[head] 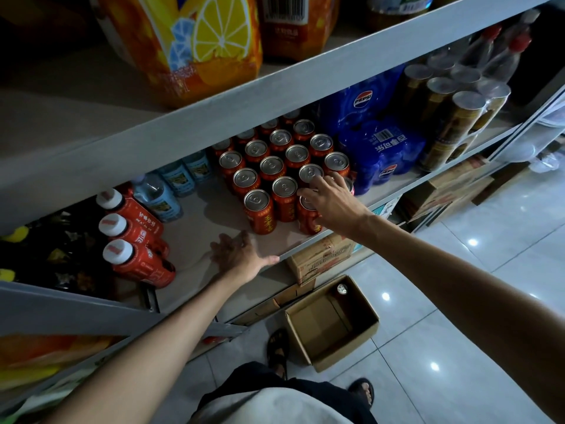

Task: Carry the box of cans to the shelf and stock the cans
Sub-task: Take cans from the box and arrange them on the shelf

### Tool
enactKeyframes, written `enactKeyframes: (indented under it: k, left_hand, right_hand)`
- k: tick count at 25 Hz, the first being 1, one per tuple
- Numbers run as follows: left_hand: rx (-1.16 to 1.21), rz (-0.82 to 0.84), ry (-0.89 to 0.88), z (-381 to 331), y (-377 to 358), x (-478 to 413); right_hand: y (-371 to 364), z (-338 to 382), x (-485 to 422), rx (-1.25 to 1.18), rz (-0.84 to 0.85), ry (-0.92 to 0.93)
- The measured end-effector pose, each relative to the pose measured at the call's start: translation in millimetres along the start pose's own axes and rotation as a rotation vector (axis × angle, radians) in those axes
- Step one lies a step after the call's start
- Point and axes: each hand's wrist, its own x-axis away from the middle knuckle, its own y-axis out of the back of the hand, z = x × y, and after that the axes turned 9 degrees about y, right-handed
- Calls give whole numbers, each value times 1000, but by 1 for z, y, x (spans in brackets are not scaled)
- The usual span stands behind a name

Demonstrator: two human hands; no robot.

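Several red cans (284, 157) with silver tops stand in tight rows on the middle shelf (195, 237). My right hand (330, 203) reaches from above and grips the top of the front-right red can (307, 223), which stands at the shelf's front edge. My left hand (241, 255) rests flat on the shelf board just left of the cans, fingers straight, holding nothing. The open cardboard box (348, 351) sits on the floor below, with one can (341, 288) in its far corner.
Red bottles with white caps (131, 240) and water bottles (159, 191) lie left of the cans. A blue Pepsi pack (382, 148) and gold tins (452, 123) stand to the right. Cartons (324, 258) sit under the shelf. My sandalled feet (278, 353) stand beside the box.
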Motion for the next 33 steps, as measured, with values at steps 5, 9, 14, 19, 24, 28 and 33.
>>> enactKeyframes:
  k: [5,9,14,19,24,28,33]
  left_hand:
    - [-17,-168,-140,1,-3,18]
    - [-113,-490,-495,-15,-7,57]
    - [-8,138,-636,-75,-67,68]
    - [-59,538,-406,-123,-178,24]
    - [-173,578,-276,-168,-364,-106]
    - [-239,419,-318,-174,-491,-198]
    - [-510,315,-428,-134,-599,-266]
  right_hand:
    - [0,9,18,-31,-114,-41]
    - [-12,9,75,-247,-316,-82]
    - [-82,-2,169,-694,75,-475]
    - [-214,-18,241,-942,315,-803]
    - [-441,-30,264,-956,406,-903]
    - [-598,-20,251,-852,484,-826]
    - [-750,-39,178,-674,377,-812]
